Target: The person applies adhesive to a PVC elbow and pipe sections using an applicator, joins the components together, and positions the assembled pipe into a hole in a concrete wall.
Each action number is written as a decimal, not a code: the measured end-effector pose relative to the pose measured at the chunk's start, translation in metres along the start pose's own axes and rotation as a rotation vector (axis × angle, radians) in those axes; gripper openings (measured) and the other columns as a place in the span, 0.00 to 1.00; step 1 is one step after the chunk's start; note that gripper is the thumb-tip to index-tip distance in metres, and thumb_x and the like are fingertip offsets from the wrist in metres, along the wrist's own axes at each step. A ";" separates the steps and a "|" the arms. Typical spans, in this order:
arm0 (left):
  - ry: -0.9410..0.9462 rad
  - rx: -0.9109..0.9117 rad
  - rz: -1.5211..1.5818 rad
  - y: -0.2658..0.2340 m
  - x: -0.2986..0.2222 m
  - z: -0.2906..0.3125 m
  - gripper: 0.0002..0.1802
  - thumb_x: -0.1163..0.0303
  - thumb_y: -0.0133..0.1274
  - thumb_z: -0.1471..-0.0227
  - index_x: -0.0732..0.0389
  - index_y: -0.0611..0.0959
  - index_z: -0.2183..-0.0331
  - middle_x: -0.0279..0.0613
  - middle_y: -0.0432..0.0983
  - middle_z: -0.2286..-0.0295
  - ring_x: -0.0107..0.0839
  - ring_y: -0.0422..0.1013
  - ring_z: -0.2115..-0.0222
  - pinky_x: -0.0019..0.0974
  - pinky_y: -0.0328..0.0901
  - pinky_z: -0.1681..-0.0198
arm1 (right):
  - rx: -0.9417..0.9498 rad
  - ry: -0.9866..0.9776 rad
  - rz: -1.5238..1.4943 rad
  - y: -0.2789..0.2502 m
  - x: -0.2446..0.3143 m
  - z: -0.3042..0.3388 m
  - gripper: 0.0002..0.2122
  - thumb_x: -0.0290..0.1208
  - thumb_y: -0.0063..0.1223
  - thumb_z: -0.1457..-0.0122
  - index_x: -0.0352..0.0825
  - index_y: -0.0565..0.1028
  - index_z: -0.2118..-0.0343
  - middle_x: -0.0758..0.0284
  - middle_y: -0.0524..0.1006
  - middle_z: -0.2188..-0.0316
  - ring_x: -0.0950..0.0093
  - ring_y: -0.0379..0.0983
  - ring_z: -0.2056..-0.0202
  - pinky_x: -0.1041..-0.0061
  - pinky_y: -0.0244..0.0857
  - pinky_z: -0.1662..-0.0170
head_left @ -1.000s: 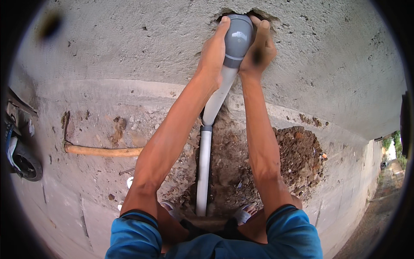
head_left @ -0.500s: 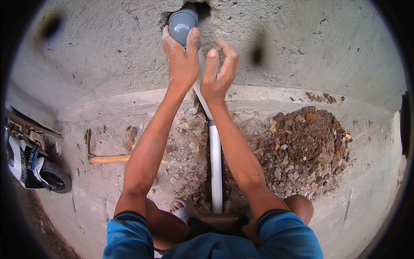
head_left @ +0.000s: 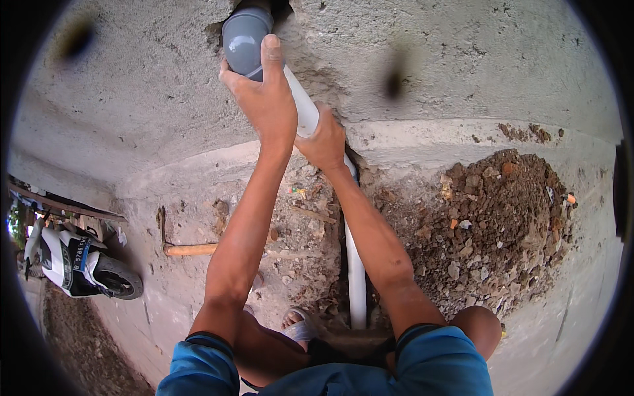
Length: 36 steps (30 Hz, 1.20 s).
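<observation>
A grey pipe elbow [head_left: 243, 41] sits at a rough hole in the concrete wall [head_left: 449, 59]. My left hand [head_left: 264, 99] grips the elbow from below, thumb up along its side. A white pipe [head_left: 355, 270] runs from the elbow down along the wall into a dug trench by my feet. My right hand [head_left: 323, 142] is wrapped around the white pipe just below the elbow. Both forearms reach up from the lower edge.
A heap of dug earth and rubble [head_left: 502, 224] lies to the right of the trench. A pickaxe with a wooden handle [head_left: 188, 249] lies on the ground at left. A white scooter [head_left: 72, 261] stands at the far left.
The view has shifted so the elbow sits further left. My left hand now wraps the elbow more fully, and my right hand has slid down onto the white pipe.
</observation>
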<state>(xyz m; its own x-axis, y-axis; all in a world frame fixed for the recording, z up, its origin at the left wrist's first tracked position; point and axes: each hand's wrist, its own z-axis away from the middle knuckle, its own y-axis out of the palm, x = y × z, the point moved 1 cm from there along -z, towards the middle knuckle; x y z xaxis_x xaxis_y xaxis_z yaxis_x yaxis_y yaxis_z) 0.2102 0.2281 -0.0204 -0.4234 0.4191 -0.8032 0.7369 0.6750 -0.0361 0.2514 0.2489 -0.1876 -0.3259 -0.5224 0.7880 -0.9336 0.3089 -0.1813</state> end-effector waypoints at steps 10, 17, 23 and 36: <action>-0.057 0.314 0.029 -0.022 0.028 -0.010 0.30 0.59 0.72 0.50 0.66 0.75 0.54 0.43 0.80 0.65 0.30 0.77 0.62 0.36 0.72 0.57 | 0.244 0.109 -0.138 -0.016 -0.009 -0.012 0.35 0.41 0.74 0.57 0.35 0.68 0.47 0.51 0.82 0.61 0.53 0.82 0.60 0.57 0.75 0.57; 0.035 0.061 0.108 0.006 0.032 0.005 0.34 0.65 0.70 0.50 0.66 0.69 0.49 0.44 0.76 0.60 0.29 0.75 0.63 0.35 0.71 0.57 | 0.402 0.214 -0.380 -0.027 -0.014 -0.020 0.36 0.44 0.76 0.57 0.34 0.69 0.46 0.50 0.82 0.57 0.56 0.82 0.56 0.60 0.75 0.53; 0.055 0.050 0.103 0.010 0.030 0.007 0.35 0.66 0.71 0.51 0.69 0.67 0.51 0.46 0.76 0.61 0.31 0.75 0.61 0.36 0.70 0.55 | 0.198 0.137 -0.245 -0.017 -0.013 -0.004 0.35 0.41 0.76 0.55 0.33 0.69 0.46 0.50 0.78 0.55 0.55 0.79 0.53 0.58 0.72 0.52; 0.030 -0.010 0.029 0.016 0.028 0.007 0.36 0.61 0.71 0.51 0.69 0.69 0.50 0.47 0.76 0.59 0.33 0.74 0.59 0.38 0.68 0.52 | -0.102 -0.075 -0.065 0.003 -0.018 0.003 0.36 0.40 0.78 0.58 0.30 0.68 0.49 0.55 0.80 0.69 0.54 0.82 0.69 0.58 0.76 0.67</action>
<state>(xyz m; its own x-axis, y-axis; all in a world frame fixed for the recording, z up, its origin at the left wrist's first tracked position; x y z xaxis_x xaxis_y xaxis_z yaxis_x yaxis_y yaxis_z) 0.2140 0.2461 -0.0478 -0.4178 0.4569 -0.7853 0.7440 0.6681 -0.0071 0.2539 0.2570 -0.2040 -0.2793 -0.6008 0.7490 -0.9343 0.3500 -0.0677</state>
